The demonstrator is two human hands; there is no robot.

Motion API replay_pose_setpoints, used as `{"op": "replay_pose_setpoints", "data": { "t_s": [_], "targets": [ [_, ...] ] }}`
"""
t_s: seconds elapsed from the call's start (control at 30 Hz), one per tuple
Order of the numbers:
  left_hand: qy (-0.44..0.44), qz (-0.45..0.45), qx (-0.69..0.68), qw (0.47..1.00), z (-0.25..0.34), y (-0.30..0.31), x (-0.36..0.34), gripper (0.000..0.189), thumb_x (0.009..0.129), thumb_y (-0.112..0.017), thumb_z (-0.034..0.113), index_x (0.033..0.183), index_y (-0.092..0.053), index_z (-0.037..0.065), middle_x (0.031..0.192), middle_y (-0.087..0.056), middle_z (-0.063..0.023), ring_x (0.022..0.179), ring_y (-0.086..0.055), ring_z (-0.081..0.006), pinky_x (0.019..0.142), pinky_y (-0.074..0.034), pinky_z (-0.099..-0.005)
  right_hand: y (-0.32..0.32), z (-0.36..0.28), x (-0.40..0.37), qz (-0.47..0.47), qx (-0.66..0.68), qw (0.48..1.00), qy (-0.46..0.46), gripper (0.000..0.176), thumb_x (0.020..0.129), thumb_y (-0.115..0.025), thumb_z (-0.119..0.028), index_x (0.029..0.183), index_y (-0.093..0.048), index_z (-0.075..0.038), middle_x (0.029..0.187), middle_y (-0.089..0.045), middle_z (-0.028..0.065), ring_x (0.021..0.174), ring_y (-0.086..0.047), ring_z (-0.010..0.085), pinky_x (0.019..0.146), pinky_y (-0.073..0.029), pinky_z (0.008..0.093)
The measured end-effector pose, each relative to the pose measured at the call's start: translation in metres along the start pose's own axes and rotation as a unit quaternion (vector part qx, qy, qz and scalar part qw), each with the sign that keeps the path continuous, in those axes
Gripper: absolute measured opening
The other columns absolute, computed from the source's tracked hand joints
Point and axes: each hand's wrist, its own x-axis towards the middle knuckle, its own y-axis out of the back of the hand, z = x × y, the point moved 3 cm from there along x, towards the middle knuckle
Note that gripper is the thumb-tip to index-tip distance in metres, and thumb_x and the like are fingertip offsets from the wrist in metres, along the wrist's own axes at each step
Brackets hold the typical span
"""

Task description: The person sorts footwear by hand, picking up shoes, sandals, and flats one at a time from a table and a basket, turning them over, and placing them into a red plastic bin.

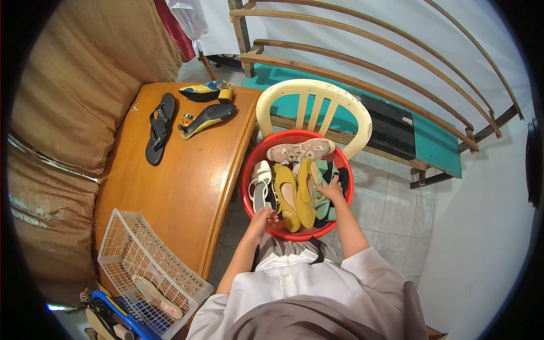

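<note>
A red plastic basket (247, 211) full of shoes sits in front of me. My left hand (263, 220) is at its near left rim, fingers loosely apart, by the end of a white strappy sandal (260, 184). On the right side, my right hand (332, 190) has its thumb and fingers around a light green strappy sandal (321, 205). Between my hands lies a pair of mustard-yellow flats, the left flat (287, 195) beside the right flat (306, 195). A pale patterned shoe (300, 151) lies across the far side. Dark shoes are partly hidden under the green straps.
The basket rests on a cream plastic chair (362, 122). A wooden table (170, 198) at left bears a black flip-flop (161, 129), two heeled sandals (208, 119) and a white mesh crate (122, 235) containing a pale sandal (157, 296). A green-topped bench (436, 147) stands behind the chair.
</note>
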Motion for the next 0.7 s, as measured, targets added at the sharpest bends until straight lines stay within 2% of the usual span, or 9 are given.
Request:
{"op": "replay_pose_setpoints", "data": {
  "t_s": [0.03,0.13,0.23,0.33,0.4,0.47,0.63,0.67,0.7],
  "targets": [
    [0.000,0.000,-0.002,1.000,0.001,0.000,0.001,0.012,0.084,-0.046,0.020,0.091,-0.049,0.011,0.083,-0.055,-0.0040,0.078,-0.057,-0.0156,0.071,-0.045,-0.0291,0.005,-0.004,-0.006,-0.008,0.005,1.000,-0.008,0.094,0.059,-0.073,-0.042,0.127,-0.022,-0.003,0.128,-0.032,0.0273,0.117,-0.035,0.0421,0.095,-0.033,0.0454],
    [0.000,-0.001,-0.006,1.000,0.003,-0.001,0.005,0.012,0.084,-0.047,0.019,0.091,-0.049,0.011,0.084,-0.055,-0.0043,0.079,-0.057,-0.0163,0.072,-0.045,-0.0292,0.019,-0.016,-0.029,0.048,-0.003,0.999,-0.015,0.091,0.060,-0.072,-0.042,0.129,-0.022,-0.010,0.124,-0.033,0.0224,0.114,-0.035,0.0405,0.091,-0.034,0.0497],
    [0.000,-0.009,-0.006,1.000,0.004,0.000,0.008,0.012,0.084,-0.047,0.020,0.091,-0.049,0.011,0.085,-0.055,-0.0045,0.080,-0.056,-0.0169,0.073,-0.044,-0.0297,0.024,-0.027,-0.047,0.152,0.027,0.988,0.014,0.085,0.062,-0.071,-0.036,0.128,-0.024,-0.009,0.120,-0.035,0.0218,0.112,-0.035,0.0395,0.092,-0.033,0.0474],
    [0.002,-0.019,-0.003,1.000,0.005,0.004,0.013,0.013,0.084,-0.047,0.021,0.091,-0.049,0.011,0.086,-0.055,-0.0044,0.081,-0.056,-0.0172,0.074,-0.043,-0.0306,0.019,-0.033,-0.052,0.243,0.031,0.964,0.101,0.072,0.066,-0.068,-0.028,0.124,-0.031,-0.008,0.116,-0.037,0.0213,0.110,-0.036,0.0386,0.092,-0.032,0.0461],
    [0.001,-0.016,0.000,1.000,0.010,0.006,0.012,0.013,0.084,-0.047,0.022,0.091,-0.049,0.011,0.086,-0.054,-0.0042,0.081,-0.056,-0.0171,0.074,-0.043,-0.0311,0.019,-0.042,-0.059,0.265,0.034,0.950,0.160,0.063,0.068,-0.066,-0.024,0.120,-0.035,-0.007,0.115,-0.037,0.0208,0.109,-0.036,0.0382,0.092,-0.032,0.0459],
    [0.000,-0.013,0.000,1.000,0.019,0.011,0.010,0.014,0.084,-0.048,0.024,0.092,-0.050,0.012,0.084,-0.054,-0.0025,0.079,-0.057,-0.0152,0.073,-0.042,-0.0288,0.019,-0.058,-0.069,0.274,0.041,0.939,0.203,0.052,0.068,-0.065,-0.020,0.112,-0.042,-0.006,0.111,-0.039,0.0195,0.106,-0.038,0.0370,0.091,-0.032,0.0452],
    [-0.036,-0.003,-0.029,0.999,0.053,0.040,0.006,0.014,0.084,-0.050,0.024,0.091,-0.050,0.012,0.082,-0.054,-0.0021,0.074,-0.057,-0.0139,0.066,-0.044,-0.0276,0.006,-0.097,-0.085,0.234,0.071,0.931,0.272,0.042,0.067,-0.065,-0.017,0.104,-0.048,-0.006,0.105,-0.043,0.0186,0.103,-0.040,0.0362,0.089,-0.033,0.0433],
    [-0.037,0.004,-0.023,0.999,0.062,0.048,0.003,0.014,0.085,-0.047,0.025,0.090,-0.050,0.013,0.082,-0.055,-0.0034,0.078,-0.057,-0.0163,0.072,-0.043,-0.0307,0.002,-0.106,-0.087,0.229,0.073,0.928,0.285,0.040,0.067,-0.065,-0.016,0.102,-0.049,-0.006,0.105,-0.043,0.0186,0.102,-0.040,0.0361,0.089,-0.033,0.0433],
    [-0.044,0.020,-0.013,0.999,0.076,0.054,-0.005,0.013,0.085,-0.046,0.024,0.090,-0.050,0.012,0.082,-0.055,-0.0033,0.078,-0.057,-0.0164,0.072,-0.044,-0.0307,-0.001,-0.115,-0.091,0.224,0.076,0.924,0.300,0.039,0.067,-0.065,-0.015,0.101,-0.049,-0.006,0.104,-0.044,0.0186,0.102,-0.041,0.0360,0.089,-0.033,0.0433]
  ]
}}
